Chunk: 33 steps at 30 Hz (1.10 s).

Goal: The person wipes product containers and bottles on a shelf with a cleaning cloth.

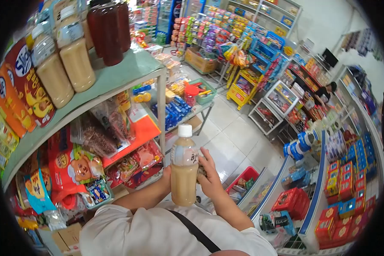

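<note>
- Bottle (184, 181) upright, in front of white shirt (132, 230)
- Left hand (166, 176) grips its side, fingertips hidden
- Right hand (210, 174) bent beside label; can't tell if it presses
- Best: steady level hold, light squeeze, cap (185, 130) up

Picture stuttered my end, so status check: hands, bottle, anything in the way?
Left hand, partly hidden, and right hand holding bottle between them. Bottle upright, white cap on. Nothing blocking it; stocked shelf to the left.
</note>
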Tool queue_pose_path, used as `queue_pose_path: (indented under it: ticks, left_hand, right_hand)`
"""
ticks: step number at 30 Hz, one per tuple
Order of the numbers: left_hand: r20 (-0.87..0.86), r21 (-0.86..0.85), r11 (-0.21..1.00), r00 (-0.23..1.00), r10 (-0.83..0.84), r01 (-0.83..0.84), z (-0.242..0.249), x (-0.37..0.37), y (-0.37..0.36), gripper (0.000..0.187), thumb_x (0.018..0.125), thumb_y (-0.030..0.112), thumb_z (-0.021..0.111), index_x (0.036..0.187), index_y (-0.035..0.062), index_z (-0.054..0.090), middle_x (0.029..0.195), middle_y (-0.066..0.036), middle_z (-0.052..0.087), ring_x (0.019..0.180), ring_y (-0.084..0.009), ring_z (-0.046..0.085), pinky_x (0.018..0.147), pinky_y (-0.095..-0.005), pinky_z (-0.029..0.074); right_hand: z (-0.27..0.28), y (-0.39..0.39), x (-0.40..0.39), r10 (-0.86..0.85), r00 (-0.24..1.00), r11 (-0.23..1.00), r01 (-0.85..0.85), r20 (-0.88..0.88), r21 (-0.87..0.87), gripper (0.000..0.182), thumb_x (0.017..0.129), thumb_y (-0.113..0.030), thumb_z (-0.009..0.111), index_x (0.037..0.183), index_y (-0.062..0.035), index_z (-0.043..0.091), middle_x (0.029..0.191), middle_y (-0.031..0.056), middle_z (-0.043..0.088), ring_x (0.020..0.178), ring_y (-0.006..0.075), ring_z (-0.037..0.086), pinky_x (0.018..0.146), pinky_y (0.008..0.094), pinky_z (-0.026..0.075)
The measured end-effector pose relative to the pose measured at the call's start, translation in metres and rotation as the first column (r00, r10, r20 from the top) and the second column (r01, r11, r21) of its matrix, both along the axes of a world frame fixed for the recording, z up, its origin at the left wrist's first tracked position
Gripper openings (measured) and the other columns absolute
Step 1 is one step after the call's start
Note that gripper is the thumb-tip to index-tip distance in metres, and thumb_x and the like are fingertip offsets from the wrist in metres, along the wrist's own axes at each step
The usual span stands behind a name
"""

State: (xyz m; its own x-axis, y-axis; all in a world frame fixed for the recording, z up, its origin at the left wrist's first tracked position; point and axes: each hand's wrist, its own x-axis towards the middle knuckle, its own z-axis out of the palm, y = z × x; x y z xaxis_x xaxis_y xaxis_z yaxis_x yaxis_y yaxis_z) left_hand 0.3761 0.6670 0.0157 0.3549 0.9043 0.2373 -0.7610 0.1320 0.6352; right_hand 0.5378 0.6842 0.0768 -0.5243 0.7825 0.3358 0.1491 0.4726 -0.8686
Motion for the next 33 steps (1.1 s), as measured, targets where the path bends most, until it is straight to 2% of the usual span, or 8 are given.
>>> queue_pose_path:
  ticks: [4,6,7,9,14,22,29,33]
  left_hand:
    - [-0.015,0.035,0.992,0.993,0.12,-0.12,0.025,-0.009,0.009,0.099,0.061,0.069,0.057,0.13,0.0024,0.03,0.124,-0.015,0.042,0.109,-0.0281,0.048,0.089,-0.0397,0.042]
    - [-0.096,0.057,0.956,0.951,0.293,-0.289,0.055,-0.014,0.006,0.088,0.062,0.056,0.067,0.125,0.0016,0.038,0.115,-0.016,0.049,0.105,-0.0284,0.051,0.085,-0.0375,0.043]
    - [-0.331,0.273,0.873,0.813,0.48,-0.404,0.053,-0.015,0.011,0.087,0.061,0.053,0.069,0.123,0.0005,0.04,0.112,-0.017,0.049,0.104,-0.0294,0.051,0.085,-0.0378,0.042]
    - [-0.547,0.697,0.609,0.269,0.793,-0.377,0.047,-0.02,0.021,0.084,0.058,0.047,0.074,0.12,-0.0017,0.043,0.106,-0.018,0.05,0.101,-0.0314,0.05,0.085,-0.0385,0.04]
    - [-0.405,0.583,0.4,0.174,0.898,-0.707,0.064,0.004,0.027,0.082,0.056,0.052,0.074,0.111,-0.002,0.047,0.095,-0.016,0.049,0.088,-0.03,0.047,0.079,-0.0366,0.038]
    - [-0.224,0.856,0.17,-0.054,0.973,-0.488,0.055,-0.019,0.016,0.042,0.064,0.039,0.072,0.075,0.0064,0.049,0.085,-0.014,0.049,0.08,-0.0313,0.046,0.073,-0.0392,0.035]
    - [-0.183,0.962,0.176,-0.014,0.983,-0.208,0.063,-0.037,-0.005,0.023,0.068,0.017,0.068,0.06,0.0078,0.048,0.071,-0.007,0.05,0.069,-0.0286,0.049,0.067,-0.0384,0.041]
    - [-0.148,0.981,0.151,0.032,0.988,-0.12,0.046,-0.031,-0.024,0.025,0.063,0.014,0.071,0.057,0.0077,0.047,0.068,-0.006,0.05,0.065,-0.0256,0.053,0.064,-0.0366,0.047]
  right_hand:
    - [0.002,0.004,-0.014,0.001,0.961,0.987,-0.045,-0.277,-0.152,0.069,0.075,-0.016,0.06,0.133,-0.0003,0.026,0.141,0.0181,0.014,0.131,0.0321,0.016,0.105,0.0382,0.016]
    - [0.014,0.011,-0.016,0.042,0.995,0.995,-0.032,-0.096,0.099,0.078,0.073,-0.024,0.064,0.134,-0.0002,0.021,0.138,0.0186,0.02,0.128,0.0283,0.023,0.103,0.0373,0.02]
    - [0.017,0.013,-0.019,0.042,0.999,0.974,-0.04,-0.004,0.222,0.083,0.072,-0.027,0.066,0.134,-0.0001,0.019,0.137,0.0188,0.024,0.126,0.0264,0.026,0.102,0.0368,0.022]
    - [-0.003,0.026,-0.028,0.121,0.968,0.986,-0.143,-0.219,-0.087,0.102,0.059,-0.031,0.079,0.133,-0.0005,0.016,0.131,0.0171,0.031,0.124,0.0261,0.03,0.1,0.0362,0.026]
    - [-0.004,0.043,-0.039,0.043,0.831,0.868,-0.306,-0.554,-0.392,0.099,0.053,-0.029,0.083,0.127,-0.0023,0.024,0.119,0.0109,0.043,0.11,0.0228,0.046,0.091,0.035,0.039]
    - [0.0,0.039,-0.051,-0.032,0.834,0.924,-0.186,-0.551,-0.335,0.109,0.047,-0.051,0.08,0.126,0.0029,0.028,0.119,0.0137,0.046,0.112,0.0243,0.046,0.09,0.0369,0.041]
    - [0.068,0.048,-0.073,-0.063,0.746,0.96,-0.137,-0.663,-0.246,0.091,0.068,-0.054,0.064,0.132,-0.0042,0.023,0.134,0.0131,0.033,0.12,0.0318,0.038,0.095,0.0459,0.037]
    - [0.129,0.066,-0.1,0.186,0.585,0.967,-0.253,-0.79,0.04,0.075,0.08,-0.055,0.049,0.132,-0.0063,0.025,0.134,0.0105,0.033,0.119,0.0308,0.038,0.097,0.0469,0.035]
